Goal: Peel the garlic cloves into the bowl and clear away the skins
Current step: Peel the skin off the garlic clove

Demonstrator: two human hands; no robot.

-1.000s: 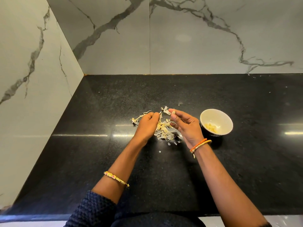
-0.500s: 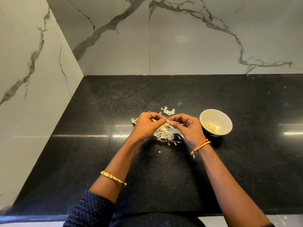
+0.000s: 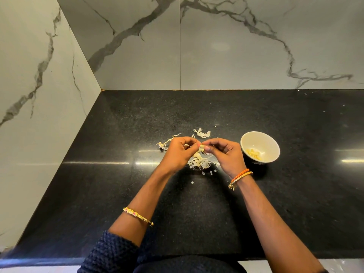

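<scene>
Pale garlic clove [image 3: 201, 148] sits pinched between left hand [image 3: 178, 152] and right hand [image 3: 224, 154], above the skins [image 3: 199, 161]; right hand is nearer the bowl [image 3: 260, 134], which stands to its right on the counter [image 3: 118, 184].

Two hands, left hand [image 3: 178, 152]; right hand [image 3: 226, 156]; one clove [image 3: 201, 148] between their fingertips; one bowl [image 3: 260, 147]; three bracelets.

No readable text, label, brand, number or sign anywhere on walls, counter, bowl or bangles.
</scene>
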